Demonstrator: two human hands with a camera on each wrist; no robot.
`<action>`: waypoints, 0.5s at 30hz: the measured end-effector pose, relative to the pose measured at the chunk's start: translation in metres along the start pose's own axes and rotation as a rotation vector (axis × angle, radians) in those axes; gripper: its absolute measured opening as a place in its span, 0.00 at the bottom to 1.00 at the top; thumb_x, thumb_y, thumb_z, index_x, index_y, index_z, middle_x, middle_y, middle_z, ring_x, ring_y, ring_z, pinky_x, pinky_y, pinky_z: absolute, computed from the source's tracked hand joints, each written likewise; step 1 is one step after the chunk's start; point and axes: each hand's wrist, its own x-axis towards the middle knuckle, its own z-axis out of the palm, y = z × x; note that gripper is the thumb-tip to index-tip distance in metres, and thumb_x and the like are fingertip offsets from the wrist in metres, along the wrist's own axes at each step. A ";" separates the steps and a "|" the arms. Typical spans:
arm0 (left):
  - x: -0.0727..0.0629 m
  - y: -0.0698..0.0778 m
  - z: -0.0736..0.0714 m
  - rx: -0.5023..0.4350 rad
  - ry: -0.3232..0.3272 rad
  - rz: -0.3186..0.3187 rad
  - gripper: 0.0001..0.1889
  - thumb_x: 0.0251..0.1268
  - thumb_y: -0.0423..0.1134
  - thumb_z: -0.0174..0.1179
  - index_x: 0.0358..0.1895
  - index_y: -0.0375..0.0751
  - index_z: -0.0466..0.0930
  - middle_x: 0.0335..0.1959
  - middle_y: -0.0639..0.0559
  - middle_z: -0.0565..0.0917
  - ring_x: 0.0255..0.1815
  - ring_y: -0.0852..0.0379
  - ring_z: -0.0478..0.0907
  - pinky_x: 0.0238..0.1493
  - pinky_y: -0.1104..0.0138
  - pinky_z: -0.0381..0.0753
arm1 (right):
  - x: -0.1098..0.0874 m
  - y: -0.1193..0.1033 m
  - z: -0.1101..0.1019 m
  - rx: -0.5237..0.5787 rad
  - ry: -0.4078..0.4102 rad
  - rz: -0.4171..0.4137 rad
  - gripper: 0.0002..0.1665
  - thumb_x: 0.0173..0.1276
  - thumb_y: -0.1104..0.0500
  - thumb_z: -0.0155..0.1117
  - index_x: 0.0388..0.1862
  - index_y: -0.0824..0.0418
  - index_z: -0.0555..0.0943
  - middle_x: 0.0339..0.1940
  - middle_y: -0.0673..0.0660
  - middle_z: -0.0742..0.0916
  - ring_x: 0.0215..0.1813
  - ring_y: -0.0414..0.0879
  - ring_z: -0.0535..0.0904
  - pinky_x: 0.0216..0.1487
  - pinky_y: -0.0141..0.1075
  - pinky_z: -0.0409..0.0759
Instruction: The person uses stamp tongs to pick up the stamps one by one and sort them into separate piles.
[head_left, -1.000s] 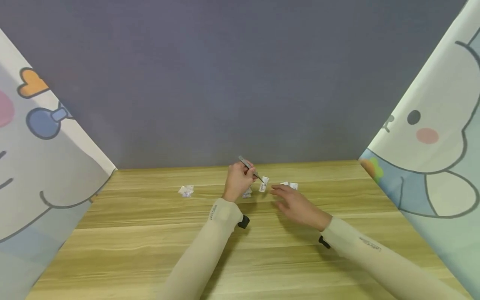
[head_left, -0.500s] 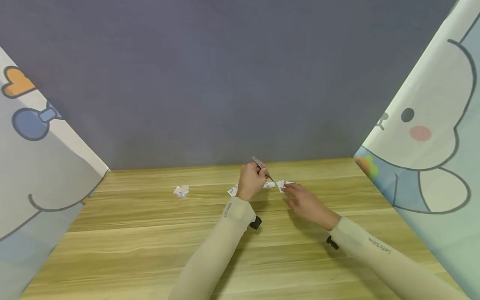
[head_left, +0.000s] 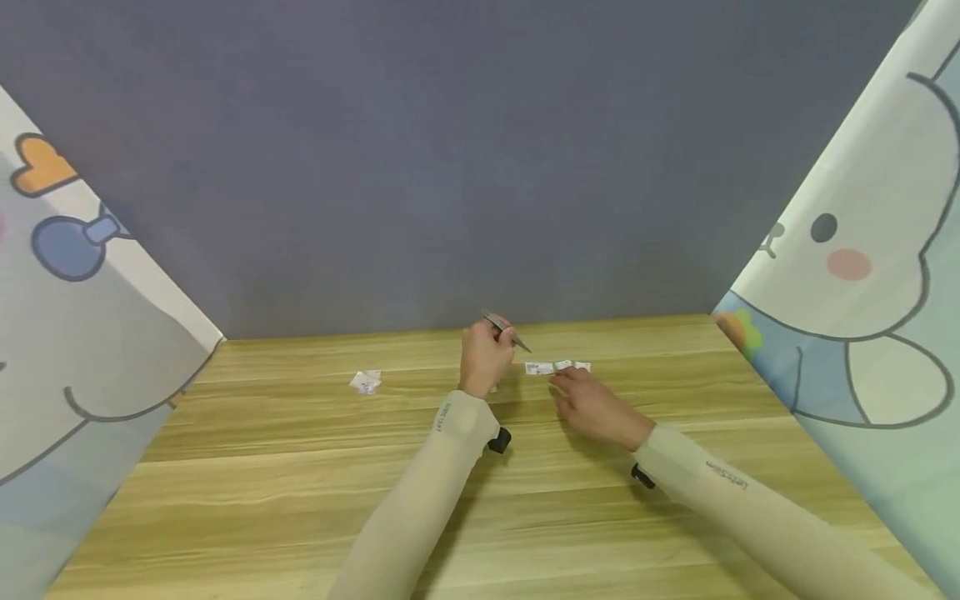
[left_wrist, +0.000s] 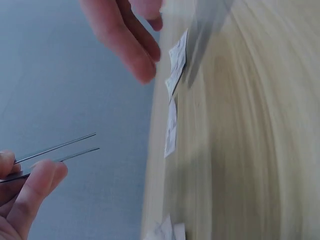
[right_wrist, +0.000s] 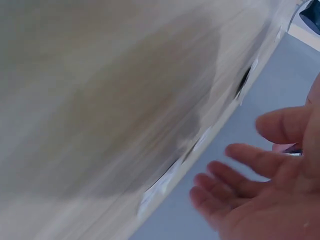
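My left hand [head_left: 486, 358] pinches a pair of tweezers [head_left: 497, 322] above the far part of the table. In the left wrist view the tweezers' two prongs [left_wrist: 55, 148] are apart with nothing between them. Just right of them lies a small white printed paper slip [head_left: 538, 368], in a row with further slips [head_left: 582, 367]. My right hand [head_left: 600, 410] hovers at the near side of this row, fingers loosely extended and holding nothing. Its fingertips overlap the slips' near edge in the head view. Another paper piece [head_left: 493, 389] is mostly hidden behind my left hand.
A small pile of overlapping paper slips [head_left: 366, 382] lies farther left on the wooden table [head_left: 262, 500]. A grey panel [head_left: 465, 167] rises behind the table's far edge. Cartoon-printed sheets [head_left: 862, 275] stand on both sides.
My left hand carried a slip rightward with the tweezers and set it in the row. It has since drawn back left, tweezers empty. My right hand moved slightly right, then back.
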 end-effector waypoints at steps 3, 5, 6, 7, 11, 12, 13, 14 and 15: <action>0.000 -0.002 -0.005 0.011 0.007 0.015 0.06 0.69 0.34 0.56 0.38 0.37 0.81 0.29 0.49 0.84 0.26 0.61 0.81 0.24 0.72 0.80 | 0.010 -0.008 0.002 -0.031 -0.055 0.045 0.25 0.66 0.66 0.53 0.62 0.75 0.70 0.53 0.67 0.75 0.54 0.59 0.71 0.54 0.49 0.72; 0.000 -0.003 -0.008 0.017 0.008 0.024 0.06 0.69 0.34 0.56 0.37 0.37 0.81 0.29 0.49 0.84 0.26 0.61 0.81 0.24 0.71 0.79 | 0.018 -0.012 0.004 -0.051 -0.092 0.071 0.26 0.67 0.65 0.51 0.64 0.74 0.68 0.51 0.65 0.75 0.50 0.56 0.69 0.48 0.46 0.73; 0.000 -0.003 -0.009 0.021 0.009 0.027 0.06 0.69 0.34 0.56 0.37 0.37 0.81 0.28 0.50 0.84 0.25 0.62 0.81 0.24 0.71 0.79 | 0.021 -0.013 0.005 -0.063 -0.109 0.080 0.27 0.67 0.66 0.49 0.65 0.73 0.68 0.50 0.64 0.74 0.48 0.54 0.69 0.45 0.44 0.72; 0.000 -0.004 -0.010 0.021 0.008 0.027 0.06 0.69 0.34 0.56 0.37 0.37 0.81 0.28 0.50 0.84 0.24 0.62 0.80 0.23 0.71 0.79 | 0.025 -0.014 0.006 -0.065 -0.124 0.086 0.27 0.68 0.66 0.48 0.66 0.73 0.67 0.49 0.63 0.74 0.47 0.53 0.68 0.42 0.43 0.71; 0.000 -0.005 -0.015 0.019 0.004 0.022 0.07 0.69 0.35 0.56 0.37 0.36 0.82 0.26 0.52 0.83 0.21 0.62 0.78 0.20 0.69 0.78 | 0.036 -0.016 0.009 -0.081 -0.170 0.091 0.27 0.69 0.67 0.45 0.66 0.73 0.65 0.53 0.64 0.73 0.50 0.54 0.67 0.45 0.44 0.72; 0.000 -0.006 -0.016 0.019 0.005 0.020 0.07 0.69 0.35 0.56 0.37 0.36 0.82 0.25 0.53 0.83 0.21 0.62 0.78 0.20 0.69 0.78 | 0.039 -0.016 0.011 -0.076 -0.182 0.090 0.27 0.69 0.67 0.45 0.66 0.73 0.65 0.55 0.64 0.72 0.52 0.55 0.67 0.48 0.46 0.72; 0.000 -0.006 -0.017 0.016 0.006 0.018 0.07 0.69 0.35 0.56 0.38 0.36 0.82 0.25 0.53 0.83 0.21 0.62 0.78 0.20 0.68 0.78 | 0.041 -0.016 0.012 -0.070 -0.198 0.094 0.27 0.69 0.67 0.44 0.66 0.73 0.66 0.56 0.65 0.72 0.54 0.56 0.66 0.50 0.47 0.72; 0.000 -0.007 -0.018 0.019 0.010 0.018 0.07 0.69 0.35 0.56 0.38 0.36 0.82 0.25 0.53 0.83 0.21 0.62 0.78 0.21 0.69 0.78 | 0.043 -0.016 0.012 -0.076 -0.215 0.096 0.27 0.69 0.67 0.44 0.66 0.73 0.66 0.58 0.65 0.72 0.56 0.56 0.66 0.53 0.48 0.71; 0.000 -0.007 -0.020 0.021 0.013 0.019 0.07 0.69 0.35 0.56 0.38 0.36 0.82 0.25 0.53 0.83 0.22 0.62 0.79 0.22 0.68 0.78 | 0.045 -0.017 0.013 -0.068 -0.231 0.101 0.27 0.68 0.67 0.44 0.66 0.73 0.66 0.59 0.65 0.71 0.58 0.57 0.65 0.55 0.49 0.70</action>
